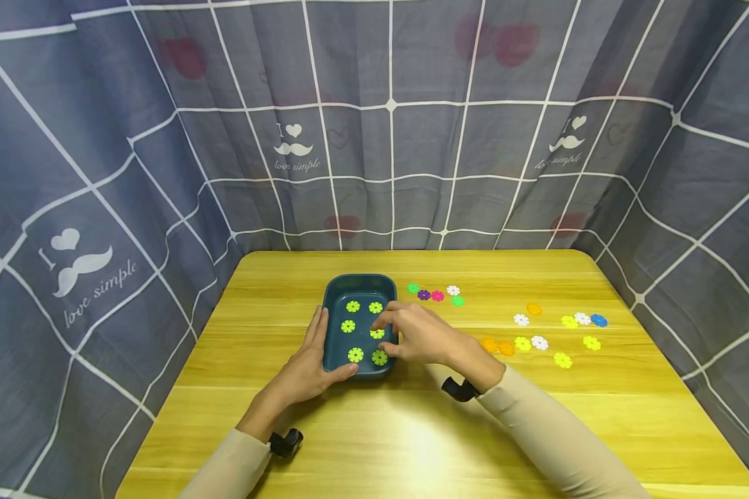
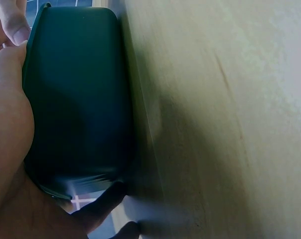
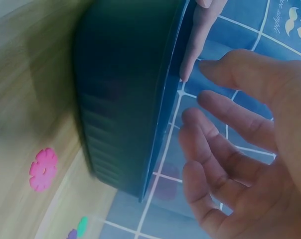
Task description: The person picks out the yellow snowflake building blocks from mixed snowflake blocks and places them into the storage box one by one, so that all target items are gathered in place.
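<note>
A dark teal tray [image 1: 360, 278] stands on the table with several yellow-green notched flower discs [image 1: 353, 306] laid out inside in two columns. My left hand [image 1: 302, 371] rests against the tray's near left corner, its straight fingers along the outer left wall and its thumb lying over the near rim. Over the tray's right side reaches my right hand [image 1: 421, 334], fingers bent and thumb apart from them. Its fingertips are right above a flower disc [image 1: 377, 335] in the right column and partly cover it. The right wrist view shows nothing between those fingers [image 3: 210, 154] and thumb.
Right of the tray's far end lie green, purple, white and pink flower discs [image 1: 437, 296]. Farther right are scattered orange, yellow, white and blue discs [image 1: 598, 320], some of them close to my right forearm. A grid-patterned curtain [image 1: 356, 138] hangs around the wooden table [image 1: 374, 430].
</note>
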### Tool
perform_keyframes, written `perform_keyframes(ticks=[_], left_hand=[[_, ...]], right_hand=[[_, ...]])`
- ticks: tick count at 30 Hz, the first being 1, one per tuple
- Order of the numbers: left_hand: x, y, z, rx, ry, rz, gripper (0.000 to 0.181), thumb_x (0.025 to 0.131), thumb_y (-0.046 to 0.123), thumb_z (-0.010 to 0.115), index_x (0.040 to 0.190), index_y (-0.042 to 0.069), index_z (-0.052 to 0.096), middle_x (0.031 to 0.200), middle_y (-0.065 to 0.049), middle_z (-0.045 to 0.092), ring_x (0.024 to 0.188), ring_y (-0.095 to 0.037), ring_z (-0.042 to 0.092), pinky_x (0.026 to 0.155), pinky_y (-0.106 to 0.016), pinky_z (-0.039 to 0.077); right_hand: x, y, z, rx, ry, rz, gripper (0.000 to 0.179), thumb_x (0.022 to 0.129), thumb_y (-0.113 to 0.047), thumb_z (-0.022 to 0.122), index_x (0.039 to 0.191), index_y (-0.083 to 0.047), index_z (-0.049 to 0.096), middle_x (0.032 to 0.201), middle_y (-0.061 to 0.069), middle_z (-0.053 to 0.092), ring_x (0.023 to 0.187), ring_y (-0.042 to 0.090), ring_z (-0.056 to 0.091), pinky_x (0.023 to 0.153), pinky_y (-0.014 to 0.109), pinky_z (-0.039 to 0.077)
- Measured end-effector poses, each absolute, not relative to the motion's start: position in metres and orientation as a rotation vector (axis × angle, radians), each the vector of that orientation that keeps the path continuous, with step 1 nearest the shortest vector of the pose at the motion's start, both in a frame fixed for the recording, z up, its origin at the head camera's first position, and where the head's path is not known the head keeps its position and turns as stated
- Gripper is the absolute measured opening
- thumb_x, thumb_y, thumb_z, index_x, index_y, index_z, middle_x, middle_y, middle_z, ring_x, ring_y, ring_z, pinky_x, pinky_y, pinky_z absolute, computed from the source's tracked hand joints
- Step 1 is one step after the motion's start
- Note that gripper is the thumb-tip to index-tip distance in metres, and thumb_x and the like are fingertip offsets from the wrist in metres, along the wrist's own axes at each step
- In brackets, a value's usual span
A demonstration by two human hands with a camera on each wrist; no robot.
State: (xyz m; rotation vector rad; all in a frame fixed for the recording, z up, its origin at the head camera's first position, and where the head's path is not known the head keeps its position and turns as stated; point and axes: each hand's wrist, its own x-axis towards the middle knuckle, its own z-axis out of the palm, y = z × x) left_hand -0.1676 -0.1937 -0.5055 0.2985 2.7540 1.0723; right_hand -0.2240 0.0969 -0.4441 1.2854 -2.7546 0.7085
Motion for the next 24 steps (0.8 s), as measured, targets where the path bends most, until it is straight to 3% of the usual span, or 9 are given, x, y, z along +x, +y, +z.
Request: perform_keyframes(ticks=[24], left_hand=[[-0.167, -0.193, -0.505, 0.274, 2.766, 1.067, 0.137, 0.103, 0.057, 0.088, 0.188, 0.015, -0.010, 0.198, -0.011, -0.016, 0.178, -0.055, 0.027, 0.137, -0.073, 0.039]], right_hand=[[-0.220, 0.114, -0.450, 1.243, -2.765, 0.732, 0.029, 0.101, -0.021, 0.092, 0.128, -0.011, 0.088, 0.128, 0.005, 0.083, 0.097, 0.025, 0.080, 0.081, 0.025, 0.063]])
